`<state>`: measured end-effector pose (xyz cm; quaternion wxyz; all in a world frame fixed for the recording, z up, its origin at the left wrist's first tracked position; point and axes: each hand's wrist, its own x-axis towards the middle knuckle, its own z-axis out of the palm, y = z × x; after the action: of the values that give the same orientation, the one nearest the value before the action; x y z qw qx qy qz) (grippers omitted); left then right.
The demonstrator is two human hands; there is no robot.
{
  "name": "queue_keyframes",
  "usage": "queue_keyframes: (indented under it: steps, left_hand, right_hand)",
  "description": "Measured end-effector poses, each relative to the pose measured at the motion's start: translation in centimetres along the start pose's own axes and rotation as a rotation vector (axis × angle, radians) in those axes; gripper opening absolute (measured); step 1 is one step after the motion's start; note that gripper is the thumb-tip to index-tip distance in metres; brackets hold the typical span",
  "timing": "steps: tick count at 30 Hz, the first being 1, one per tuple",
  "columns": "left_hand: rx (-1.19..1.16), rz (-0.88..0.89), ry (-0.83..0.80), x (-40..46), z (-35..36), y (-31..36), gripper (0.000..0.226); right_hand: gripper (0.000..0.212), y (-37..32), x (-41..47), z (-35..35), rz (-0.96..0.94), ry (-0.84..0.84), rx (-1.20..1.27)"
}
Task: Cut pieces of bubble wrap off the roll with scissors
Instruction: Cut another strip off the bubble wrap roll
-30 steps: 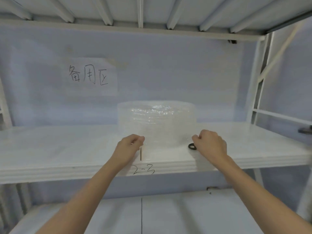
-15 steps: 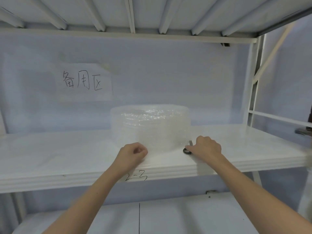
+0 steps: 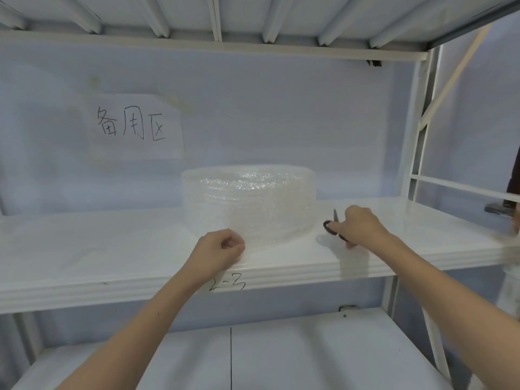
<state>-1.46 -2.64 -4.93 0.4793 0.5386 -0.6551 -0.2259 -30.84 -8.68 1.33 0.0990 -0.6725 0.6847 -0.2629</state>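
Head view: left hand (image 3: 218,253) pinches bubble wrap (image 3: 247,204) at centre frame; right hand (image 3: 358,228) grips scissors (image 3: 333,228).

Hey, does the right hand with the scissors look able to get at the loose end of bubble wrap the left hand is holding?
Probably yes. The right hand holds the scissors beside the roll, and only bare shelf lies between it and the wrap pinched by the left hand.
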Motion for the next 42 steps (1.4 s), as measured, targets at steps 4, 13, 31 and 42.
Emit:
queue_keyframes:
  steps: [4, 13, 31, 42]
  left_hand:
    - [-0.095, -0.025, -0.081, 0.1, -0.4, 0.1, 0.009]
    - [-0.057, -0.014, -0.198, 0.0, -0.6, 0.1, 0.005]
    - [-0.251, -0.160, 0.021, 0.4, -0.4, 0.6, 0.010]
    - [-0.279, -0.202, -0.027, 0.5, -0.6, 0.9, 0.013]
  right_hand:
    - [0.024, 1.3, -2.4, -1.4, 0.153, -0.131, 1.021]
    - [0.015, -1.6, -9.0, 4.9, 0.291, -0.650, 1.641]
    - [0.047, -1.9, -13.2, 10.8, 0.266, -0.982, 1.385]
    - [0.048, -4.5, -10.6, 12.4, 0.111, -0.978, 1.413]
